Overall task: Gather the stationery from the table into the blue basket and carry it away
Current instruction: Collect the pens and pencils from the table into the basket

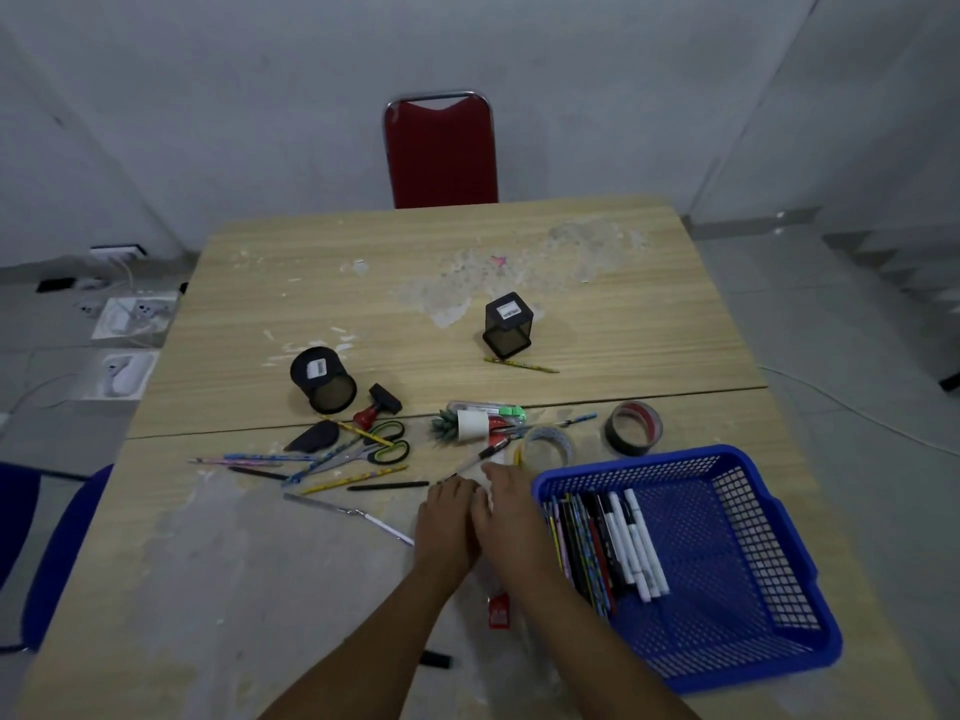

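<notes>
Both hands, left point(448, 511) and right point(506, 504), rest side by side, fingers curled onto a ruler point(500, 610) beside the blue basket point(727, 662).

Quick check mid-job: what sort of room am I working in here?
Probably a plain office or meeting room: a worn wooden table strewn with stationery, a red banquet chair against bare grey walls, and chargers and boxes on the floor at left.

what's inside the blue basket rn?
Along the left side of the blue basket lies a row of pens and pencils and white markers. The rest is bare mesh floor. Anything beneath the row is hidden.
</notes>
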